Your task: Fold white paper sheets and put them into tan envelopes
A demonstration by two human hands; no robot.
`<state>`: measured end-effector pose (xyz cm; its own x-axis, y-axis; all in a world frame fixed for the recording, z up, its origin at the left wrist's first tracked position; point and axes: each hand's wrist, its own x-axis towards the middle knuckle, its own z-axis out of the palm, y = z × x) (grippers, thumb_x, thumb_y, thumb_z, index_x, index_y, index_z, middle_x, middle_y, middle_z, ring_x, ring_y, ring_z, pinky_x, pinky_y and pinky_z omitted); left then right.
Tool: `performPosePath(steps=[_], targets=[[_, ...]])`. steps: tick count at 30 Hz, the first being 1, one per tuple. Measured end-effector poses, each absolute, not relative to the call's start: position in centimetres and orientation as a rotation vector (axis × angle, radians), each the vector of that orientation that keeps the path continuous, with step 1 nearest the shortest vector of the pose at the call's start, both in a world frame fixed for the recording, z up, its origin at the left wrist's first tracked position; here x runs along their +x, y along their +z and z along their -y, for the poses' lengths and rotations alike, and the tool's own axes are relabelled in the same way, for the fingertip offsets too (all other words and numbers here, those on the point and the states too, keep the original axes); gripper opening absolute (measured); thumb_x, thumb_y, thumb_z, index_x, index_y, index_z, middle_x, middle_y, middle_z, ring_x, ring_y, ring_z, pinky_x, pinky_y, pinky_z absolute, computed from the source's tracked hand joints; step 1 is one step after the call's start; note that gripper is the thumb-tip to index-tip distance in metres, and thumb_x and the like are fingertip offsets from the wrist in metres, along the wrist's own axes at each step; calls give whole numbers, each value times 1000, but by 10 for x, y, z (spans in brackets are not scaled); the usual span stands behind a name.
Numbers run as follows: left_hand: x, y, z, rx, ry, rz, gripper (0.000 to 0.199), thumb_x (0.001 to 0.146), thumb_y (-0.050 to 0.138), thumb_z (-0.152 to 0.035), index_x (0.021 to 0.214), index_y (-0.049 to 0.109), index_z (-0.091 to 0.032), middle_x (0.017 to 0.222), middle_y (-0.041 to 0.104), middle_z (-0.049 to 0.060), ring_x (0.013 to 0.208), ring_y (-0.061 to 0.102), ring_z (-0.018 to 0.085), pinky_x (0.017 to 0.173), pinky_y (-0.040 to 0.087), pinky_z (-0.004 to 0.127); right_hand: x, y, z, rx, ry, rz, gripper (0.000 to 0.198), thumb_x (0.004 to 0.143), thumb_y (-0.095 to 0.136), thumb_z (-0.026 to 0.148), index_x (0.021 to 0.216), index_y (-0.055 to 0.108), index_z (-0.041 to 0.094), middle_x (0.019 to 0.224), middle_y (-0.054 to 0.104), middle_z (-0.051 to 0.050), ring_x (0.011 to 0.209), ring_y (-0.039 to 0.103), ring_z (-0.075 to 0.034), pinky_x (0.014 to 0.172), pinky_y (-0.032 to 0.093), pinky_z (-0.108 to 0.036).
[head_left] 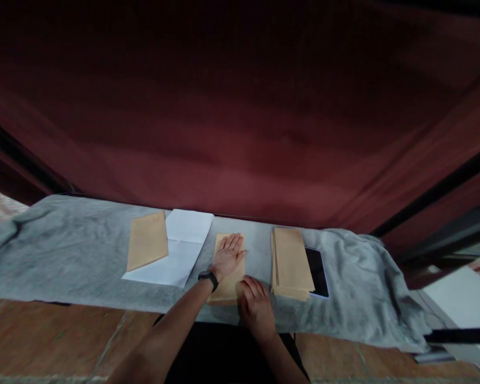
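A brown paper envelope (222,288) lies on the grey cloth straight in front of me. My left hand (227,260) rests flat on its upper part, fingers stretched out, with a black band on the wrist. At the envelope's lower right edge is my right hand (256,305), its fingers curled together against the paper; the thumb is mostly hidden. To the right sits a stack of similar brown envelopes (294,258), partly covering a dark-screened tablet (318,271). On the left, another brown envelope (147,241) overlaps a creased white sheet (186,237).
The grey cloth (80,250) covers a long, narrow surface and hangs in folds at its right end. Behind it rises a dark red fabric panel (240,160). Brown floor tiles (84,336) show below the front edge. A white panel (464,298) stands at far right.
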<state>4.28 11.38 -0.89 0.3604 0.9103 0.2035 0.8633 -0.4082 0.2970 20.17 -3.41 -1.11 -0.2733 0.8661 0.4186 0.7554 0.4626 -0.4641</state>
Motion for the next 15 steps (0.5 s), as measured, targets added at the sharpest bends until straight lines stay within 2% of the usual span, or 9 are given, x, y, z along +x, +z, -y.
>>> performPosePath(steps=[9,12,15], targets=[[30,-19,-46,2604,555,-1462,56,101,38,-43,152,37,-19,156,41,10,146,34,22,122,21,43,202,-21,32,-1337,268,2035,49,88,47,12,133,57,26,134,63,-7,126,55,-23,108,44,-44],[22,-22,-32,2630,548,-1461,57,101,37,-45,153,35,-21,157,40,8,145,35,21,121,23,42,228,-16,14,-1387,135,1919,49,91,40,13,137,53,25,139,59,-9,132,49,-25,107,44,-48],[18,-22,-29,2649,543,-1480,57,101,38,-45,153,35,-22,156,41,7,145,36,21,121,24,42,276,-6,-15,-1631,-95,1683,50,95,40,22,144,45,17,147,49,-17,139,38,-33,107,39,-58]])
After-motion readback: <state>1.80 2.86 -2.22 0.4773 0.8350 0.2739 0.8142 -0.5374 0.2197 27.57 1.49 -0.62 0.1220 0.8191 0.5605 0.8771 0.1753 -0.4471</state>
